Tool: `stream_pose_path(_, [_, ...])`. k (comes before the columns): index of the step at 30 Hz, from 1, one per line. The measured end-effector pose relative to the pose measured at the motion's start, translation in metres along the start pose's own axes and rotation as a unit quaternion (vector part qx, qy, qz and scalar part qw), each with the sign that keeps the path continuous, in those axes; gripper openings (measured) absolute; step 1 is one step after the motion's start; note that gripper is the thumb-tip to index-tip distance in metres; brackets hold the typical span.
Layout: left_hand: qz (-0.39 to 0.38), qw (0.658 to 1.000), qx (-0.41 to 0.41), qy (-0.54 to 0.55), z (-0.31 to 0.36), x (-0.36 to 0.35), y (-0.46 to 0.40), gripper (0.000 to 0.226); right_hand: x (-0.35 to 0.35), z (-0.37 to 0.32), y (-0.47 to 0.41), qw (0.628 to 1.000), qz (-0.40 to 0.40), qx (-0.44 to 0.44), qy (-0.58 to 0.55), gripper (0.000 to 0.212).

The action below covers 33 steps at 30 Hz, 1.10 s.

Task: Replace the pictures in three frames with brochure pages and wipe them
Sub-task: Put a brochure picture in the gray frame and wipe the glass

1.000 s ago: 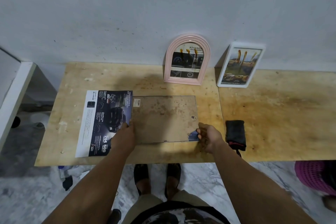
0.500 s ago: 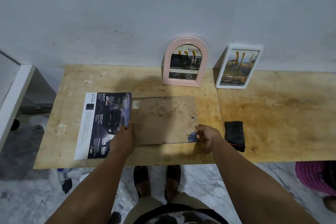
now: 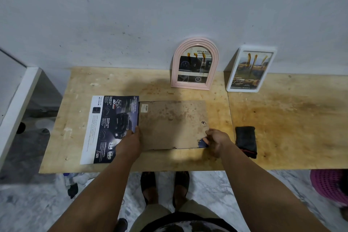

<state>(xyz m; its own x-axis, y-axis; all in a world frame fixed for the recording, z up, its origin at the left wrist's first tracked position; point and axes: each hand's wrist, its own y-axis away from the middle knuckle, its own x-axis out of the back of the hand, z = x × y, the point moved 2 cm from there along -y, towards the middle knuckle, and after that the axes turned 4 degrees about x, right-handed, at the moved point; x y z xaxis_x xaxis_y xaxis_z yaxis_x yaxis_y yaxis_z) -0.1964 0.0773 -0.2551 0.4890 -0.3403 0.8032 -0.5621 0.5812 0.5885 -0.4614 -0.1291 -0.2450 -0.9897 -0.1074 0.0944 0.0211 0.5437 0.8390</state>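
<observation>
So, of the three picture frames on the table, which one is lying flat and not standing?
The rectangular frame with the brown cardboard back, face down between both hands. The pink arched frame and the white rectangular frame stand leaning against the wall.

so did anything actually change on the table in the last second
Almost nothing moved. The left hand still rests at the left edge of the brown backing board, and the right hand still pinches its lower right corner. The brochure page, pink arched frame, white frame and black cloth stayed put.
</observation>
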Motion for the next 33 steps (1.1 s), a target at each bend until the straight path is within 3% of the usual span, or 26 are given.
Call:
stream_pose_path(12, [0.004,1.0,0.002,-0.006,0.002,0.002,-0.001,0.061,0.006,0.014,0.001,0.998,0.011,0.004,-0.059,0.029])
stream_pose_path(19, [-0.001,1.0,0.005,-0.025,0.004,0.003,0.0,0.063,0.006,0.014,0.002,0.999,0.014,0.032,-0.036,0.015])
stream_pose_path(24, [-0.001,0.999,0.007,-0.032,0.006,0.003,0.0,0.065,0.009,0.01,-0.007,0.987,0.029,0.114,0.109,0.002])
stream_pose_path(27, [0.001,0.999,0.008,-0.04,0.006,0.002,0.0,0.064,0.009,0.002,-0.01,0.959,0.046,0.175,0.216,0.025])
stream_pose_path(29, [0.001,0.999,0.009,-0.043,0.006,0.001,-0.001,0.064,0.007,-0.002,-0.011,0.953,0.059,0.198,0.22,0.037])
stream_pose_path(33, [-0.001,0.999,0.014,-0.036,0.005,-0.001,-0.004,0.065,0.0,-0.01,-0.015,0.96,0.046,0.21,0.18,0.028])
